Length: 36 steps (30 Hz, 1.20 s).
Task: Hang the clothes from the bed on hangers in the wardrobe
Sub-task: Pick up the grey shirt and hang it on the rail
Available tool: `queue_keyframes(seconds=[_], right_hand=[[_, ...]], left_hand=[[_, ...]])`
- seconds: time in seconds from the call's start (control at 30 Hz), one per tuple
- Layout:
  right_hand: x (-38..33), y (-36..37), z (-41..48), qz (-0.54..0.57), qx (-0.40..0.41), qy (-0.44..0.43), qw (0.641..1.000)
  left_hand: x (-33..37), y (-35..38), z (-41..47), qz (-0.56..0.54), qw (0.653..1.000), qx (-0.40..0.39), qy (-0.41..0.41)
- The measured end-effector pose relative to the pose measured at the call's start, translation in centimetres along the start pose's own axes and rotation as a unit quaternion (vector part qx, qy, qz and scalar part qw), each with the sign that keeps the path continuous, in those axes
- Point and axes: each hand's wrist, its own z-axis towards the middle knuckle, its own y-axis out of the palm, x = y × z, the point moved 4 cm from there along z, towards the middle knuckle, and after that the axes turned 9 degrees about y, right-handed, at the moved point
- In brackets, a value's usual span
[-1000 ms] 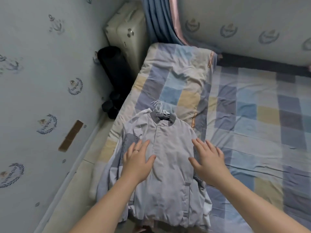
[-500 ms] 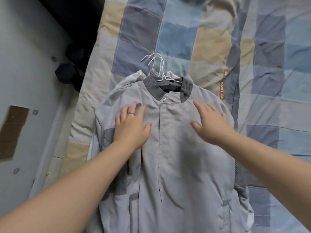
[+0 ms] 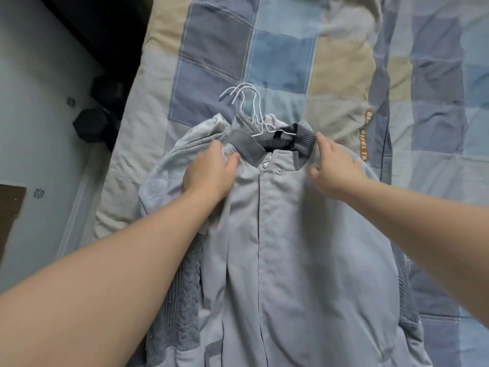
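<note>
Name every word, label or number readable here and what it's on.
Orange lettering on the quilt edge: printed sideways, too blurred to read.
Round emblems on the wall: no words legible.
Jacket and hangers: no text visible.
</note>
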Motion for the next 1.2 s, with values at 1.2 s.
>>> queue_keyframes(seconds=[1.2], right_hand=[[30.9, -19.2, -64.6, 0.251, 0.340, 0.303, 0.854]], left_hand=[[36.2, -13.2, -42.5, -0.090, 0.890, -0.147, 0.423]])
